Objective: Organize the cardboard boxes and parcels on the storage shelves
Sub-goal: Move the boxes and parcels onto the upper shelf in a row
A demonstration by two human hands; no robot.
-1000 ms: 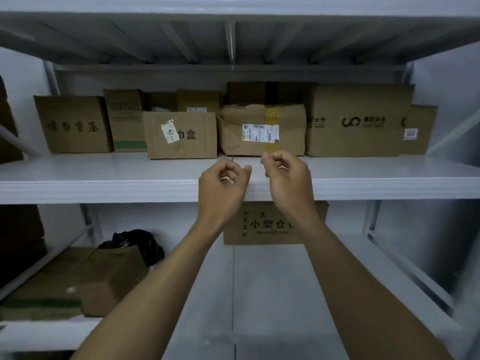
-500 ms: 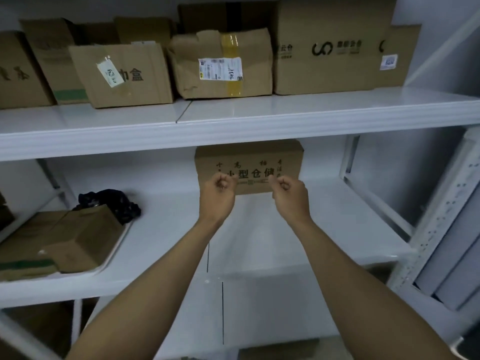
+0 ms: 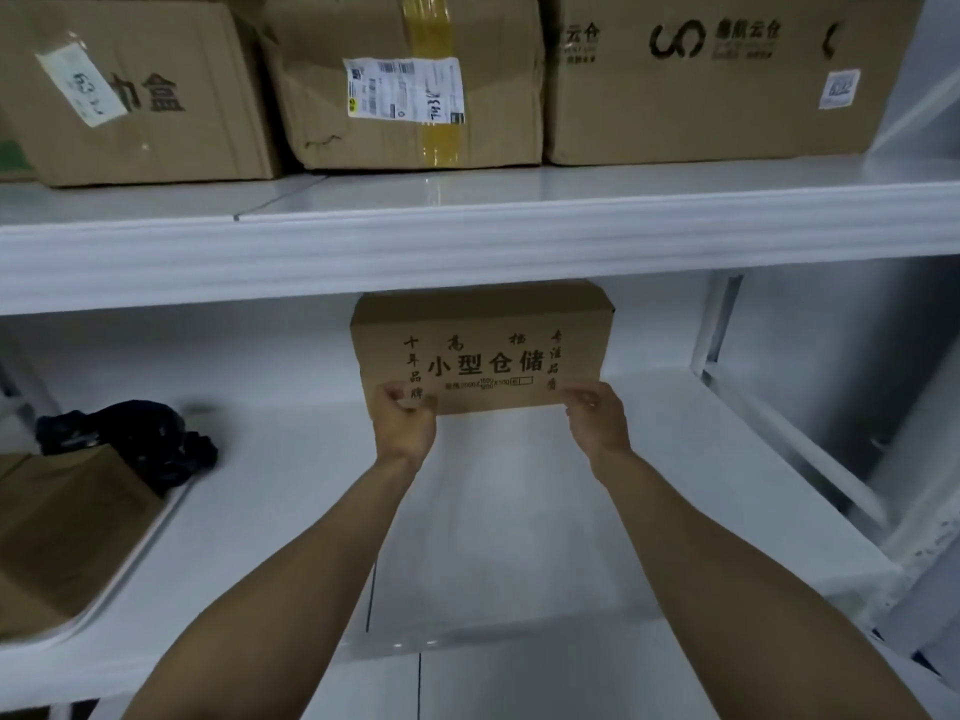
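Cardboard box (image 3: pixel 483 350) printed with black Chinese characters stands upright at the back of the lower shelf (image 3: pixel 519 537), about midway along it, its top just under the front edge of the upper shelf (image 3: pixel 467 246). Both bare arms reach in from below. The left hand (image 3: pixel 405 426) grips the box's lower left corner, fingers curled onto the front face. The right hand (image 3: pixel 597 418) grips the lower right corner, fingertips pinching along the bottom edge. Whether the base rests on the shelf or is raised slightly cannot be told. On the upper shelf three cartons sit side by side: a sticker-marked box (image 3: pixel 140 96) with a tilted white label at the left, a dented parcel (image 3: pixel 405 80) with a shipping label and yellow tape close beside it, and a large logo-printed carton (image 3: pixel 711 80) at the right. At the left of the lower shelf, well apart from the held box, a crumpled black bag (image 3: pixel 140 439) lies behind a plain brown carton (image 3: pixel 62 527)
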